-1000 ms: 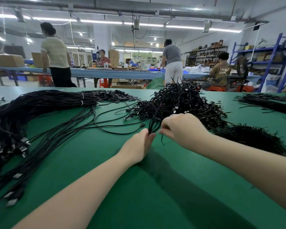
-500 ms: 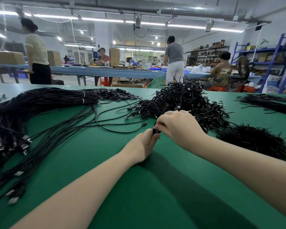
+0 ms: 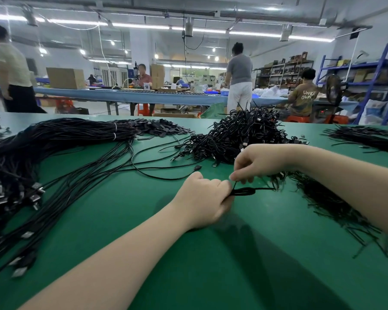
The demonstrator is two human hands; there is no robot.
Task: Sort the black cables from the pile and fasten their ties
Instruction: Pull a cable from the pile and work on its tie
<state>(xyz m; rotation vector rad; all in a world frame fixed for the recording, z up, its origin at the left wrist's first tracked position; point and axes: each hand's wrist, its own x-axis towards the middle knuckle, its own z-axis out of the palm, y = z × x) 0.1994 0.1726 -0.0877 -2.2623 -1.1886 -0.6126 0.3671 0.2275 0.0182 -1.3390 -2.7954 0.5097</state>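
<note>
Change: both hands have drawn back from the pile toward the near side of the counter, and a coiled cable now shows between them where earlier only a thin strand was seen.
Left hand [image 3: 205, 201]: fingers curled round one end of the cable [image 3: 244, 191], knuckles up, low over the counter [image 3: 188, 276].
Right hand [image 3: 259, 164]: thumb and fingertips pinch a thin black tie [image 3: 234, 185] just above the coil, beside the left knuckles; the hands almost touch.
Cable: a small flat black coil, lying sideways, its free end pointing right toward the ties.
Pile [image 3: 240, 133]: a tangled heap of black cables behind the hands, in the middle of the counter.
Long cables [image 3: 61, 139]: a thick banded sheaf sweeping across the left side, metal plugs at the near ends; a few loose strands curl toward the left hand.
Ties [image 3: 329, 200]: a loose spread of thin black strips under and beside the right forearm.
Far right: another dark bundle [image 3: 367, 137] at the counter's edge.
Behind: four people at a long blue bench [image 3: 132, 97], boxes, blue shelving.
</note>
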